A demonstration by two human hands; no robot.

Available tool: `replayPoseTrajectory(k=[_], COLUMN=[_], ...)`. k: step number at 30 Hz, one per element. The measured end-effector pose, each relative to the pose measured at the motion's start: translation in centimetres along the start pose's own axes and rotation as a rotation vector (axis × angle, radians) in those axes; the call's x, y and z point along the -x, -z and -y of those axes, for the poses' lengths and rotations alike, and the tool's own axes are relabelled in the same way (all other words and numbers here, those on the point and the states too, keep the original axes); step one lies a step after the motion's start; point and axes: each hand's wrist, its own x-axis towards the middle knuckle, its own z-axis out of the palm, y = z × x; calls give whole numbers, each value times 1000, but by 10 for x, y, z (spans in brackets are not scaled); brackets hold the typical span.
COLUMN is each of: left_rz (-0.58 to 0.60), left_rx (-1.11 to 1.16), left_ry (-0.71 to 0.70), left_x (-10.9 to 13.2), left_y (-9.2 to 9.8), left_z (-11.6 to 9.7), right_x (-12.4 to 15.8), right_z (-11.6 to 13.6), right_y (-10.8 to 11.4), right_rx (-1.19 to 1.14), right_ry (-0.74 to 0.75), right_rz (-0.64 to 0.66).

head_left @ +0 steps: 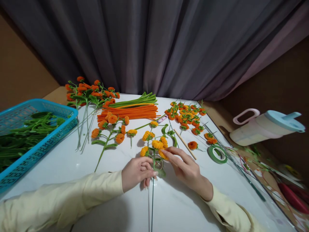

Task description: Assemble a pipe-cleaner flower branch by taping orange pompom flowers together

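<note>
My left hand [142,172] is closed round the green stem of a yellow pipe-cleaner flower spray [157,144]; a long thin wire runs down below it. With thumb partly hidden, the fingers of my right hand [185,166] are on the spray's lower right flower head. Behind my fingers a roll of tape [158,163] is partly covered. A single yellow flower [132,132] and another yellow flower [154,123] lie just beyond. An orange flower spray [105,145] with green leaves lies to the left.
A blue basket [72,120] of green leaves stands left. Orange pipe cleaners [130,112] and green ones [137,100] lie at the back. Small flower heads [185,116], green tape [217,154], a wooden stick [184,144] and a lidded tumbler [260,127] are on the right.
</note>
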Motion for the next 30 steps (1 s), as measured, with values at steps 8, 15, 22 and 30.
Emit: replayPoseTrajectory(k=[8,15,22,30], left_rz=[19,67,90,99], left_rx=[-1,-65,-68,-168], left_ry=[2,26,33,116], left_x=[1,2,2,9], left_y=[0,2,-1,-2], left_z=[-1,0,0,-6], right_x=[-5,-9,-15,-13], right_z=[6,11,21,23], right_y=[-2,-2,4,10], right_rx=[-123,-209,-271,-293], right_ry=[-30,-38,-55,-71], right_rz=[41,40,5,14])
